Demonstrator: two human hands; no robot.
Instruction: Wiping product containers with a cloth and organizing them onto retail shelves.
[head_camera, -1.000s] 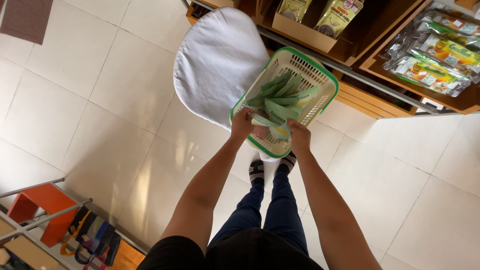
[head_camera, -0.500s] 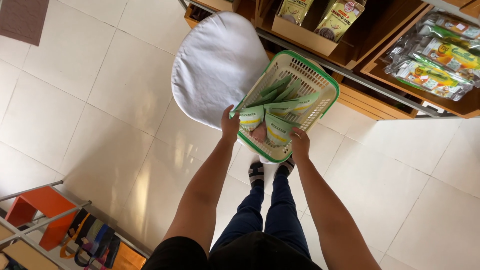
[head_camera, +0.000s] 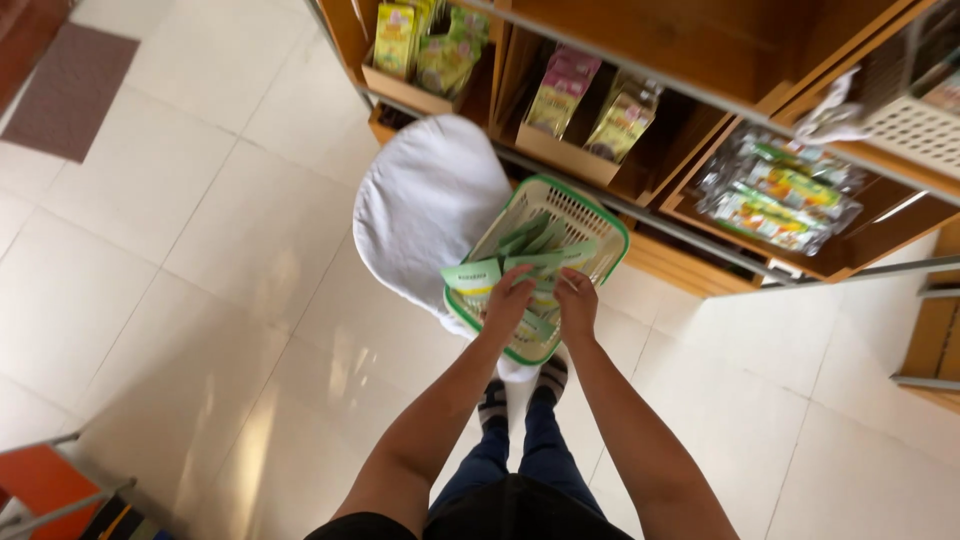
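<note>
A cream plastic basket with a green rim (head_camera: 607, 222) sits in front of me at the edge of a white round cushion (head_camera: 420, 200). Several flat green packets (head_camera: 535, 240) lie in the basket. My left hand (head_camera: 508, 300) is closed on a green and white packet (head_camera: 470, 276) at the basket's near left rim. Close beside it, my right hand (head_camera: 577, 300) grips another green packet (head_camera: 545, 266) over the near side of the basket. Both forearms reach forward from the bottom of the head view.
Wooden shelves (head_camera: 700, 60) stand behind the basket, holding cardboard trays of upright snack pouches (head_camera: 560, 95) and clear-wrapped packets (head_camera: 775, 195). A white mesh basket (head_camera: 915, 120) sits at upper right. A brown mat (head_camera: 70, 90) lies on the pale tiled floor at far left.
The view has tilted up and back, showing more shelf. My hands have come closer together over the basket's near edge, still holding green packets.
</note>
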